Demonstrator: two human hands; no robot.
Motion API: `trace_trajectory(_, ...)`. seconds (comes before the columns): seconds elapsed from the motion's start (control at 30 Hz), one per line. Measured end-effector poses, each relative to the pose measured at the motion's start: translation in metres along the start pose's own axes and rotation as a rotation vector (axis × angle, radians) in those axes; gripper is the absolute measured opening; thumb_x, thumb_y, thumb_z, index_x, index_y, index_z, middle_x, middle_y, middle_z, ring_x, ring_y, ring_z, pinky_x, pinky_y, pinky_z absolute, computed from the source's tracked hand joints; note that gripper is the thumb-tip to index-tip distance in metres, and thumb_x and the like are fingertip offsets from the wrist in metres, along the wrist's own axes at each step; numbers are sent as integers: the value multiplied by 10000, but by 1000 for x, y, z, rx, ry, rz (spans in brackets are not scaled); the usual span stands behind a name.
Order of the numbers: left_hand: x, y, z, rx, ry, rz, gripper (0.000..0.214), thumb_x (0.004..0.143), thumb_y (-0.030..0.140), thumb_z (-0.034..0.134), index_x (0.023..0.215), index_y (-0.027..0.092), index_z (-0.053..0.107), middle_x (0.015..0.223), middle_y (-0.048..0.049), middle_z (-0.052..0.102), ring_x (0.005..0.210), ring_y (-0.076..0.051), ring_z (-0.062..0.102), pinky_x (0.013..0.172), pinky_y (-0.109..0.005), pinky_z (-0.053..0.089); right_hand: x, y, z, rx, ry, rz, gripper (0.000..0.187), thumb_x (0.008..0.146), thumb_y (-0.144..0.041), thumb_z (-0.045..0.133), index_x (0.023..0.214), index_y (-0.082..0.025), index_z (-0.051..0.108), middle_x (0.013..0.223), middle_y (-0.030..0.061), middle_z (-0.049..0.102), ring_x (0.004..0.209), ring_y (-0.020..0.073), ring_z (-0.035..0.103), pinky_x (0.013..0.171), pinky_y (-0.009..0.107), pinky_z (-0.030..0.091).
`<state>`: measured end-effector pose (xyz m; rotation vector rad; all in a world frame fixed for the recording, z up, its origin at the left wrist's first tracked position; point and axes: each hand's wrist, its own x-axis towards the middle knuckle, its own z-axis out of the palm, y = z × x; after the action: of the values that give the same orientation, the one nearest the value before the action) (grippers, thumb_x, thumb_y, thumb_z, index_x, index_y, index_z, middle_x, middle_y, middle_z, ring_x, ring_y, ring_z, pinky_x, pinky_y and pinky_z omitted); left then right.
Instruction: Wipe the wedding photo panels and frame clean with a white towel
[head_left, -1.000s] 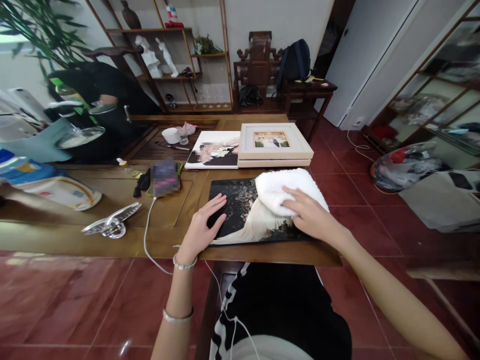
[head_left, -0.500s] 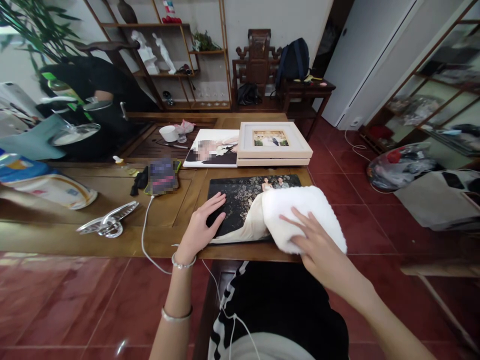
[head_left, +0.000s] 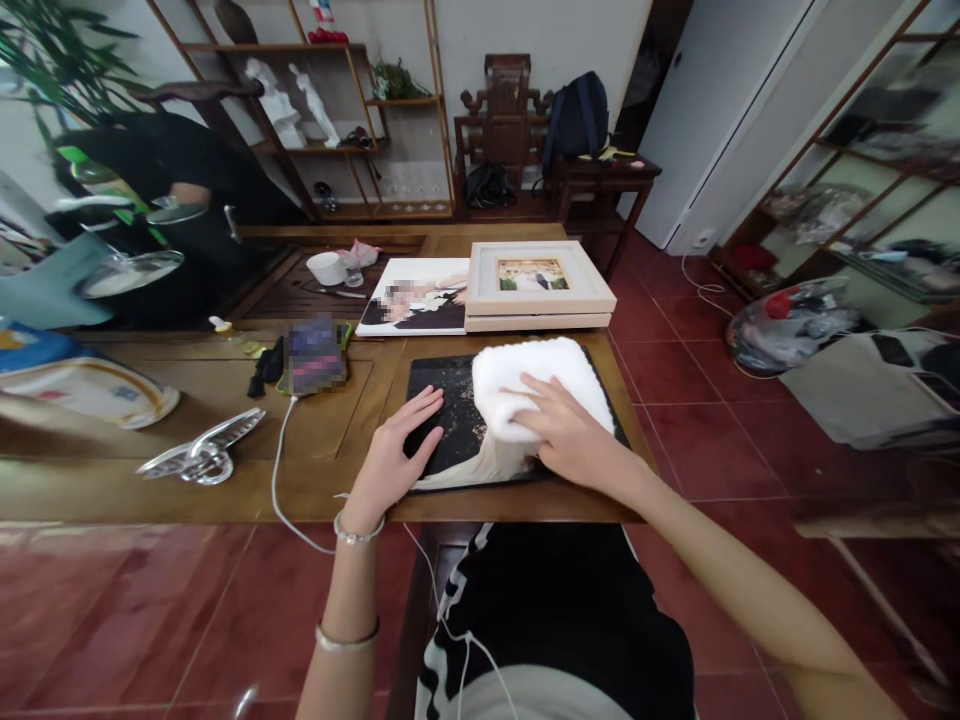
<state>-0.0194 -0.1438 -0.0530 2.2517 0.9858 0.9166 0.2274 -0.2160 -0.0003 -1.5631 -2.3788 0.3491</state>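
A dark photo print lies flat near the front edge of the wooden table. My left hand rests open on its left part, fingers flat. My right hand presses a folded white towel onto the middle of the print, fingers spread over the cloth. The towel hides the picture's upper right part.
Behind the print stand stacked light wooden frames and another photo print. A phone with a white cable, a silver clip, a white cup and a printed bag lie to the left. A person in black sits at far left.
The towel under my right hand slid from the print's top to its lower right edge, then back up to the middle. My left hand stayed put.
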Motion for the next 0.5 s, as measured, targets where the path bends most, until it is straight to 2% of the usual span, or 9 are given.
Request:
trace_trajectory(0.13, 0, 0, 0, 7, 6, -16, 374, 905, 286, 534, 1253, 166, 598, 1348, -89, 569, 1313, -230, 459, 1120, -414, 340, 52, 7, 4, -62, 8, -28, 652, 676, 58, 410, 1262, -181, 569, 1359, 109, 536, 1378, 351, 290, 1075, 650, 232)
trace_trajectory(0.23, -1, 0, 1, 15, 59, -39, 372, 935, 288, 477, 1271, 168, 583, 1366, -95, 553, 1289, -221, 486, 1110, -400, 349, 71, -2, 10, -122, -10, -95, 647, 682, 63, 422, 1263, -183, 566, 1399, 97, 502, 1378, 370, 275, 1057, 664, 242)
trace_trajectory(0.33, -2, -2, 1, 35, 147, -69, 410, 963, 293, 407, 1336, 164, 519, 1380, -108, 533, 1283, -221, 484, 1107, -401, 345, 70, -17, 21, -170, -49, -148, 593, 711, 45, 438, 1231, -195, 594, 1469, 76, 422, 1391, 392, 229, 1059, 684, 206)
trace_trajectory(0.5, -4, -6, 2, 17, 193, -102, 463, 981, 332, 344, 1414, 184, 421, 1480, -95, 414, 1353, -214, 392, 1149, -386, 268, 43, -37, 33, -199, -31, -308, 446, 796, -3, 414, 1117, -183, 666, 1465, 84, 423, 1392, 404, 217, 1067, 690, 180)
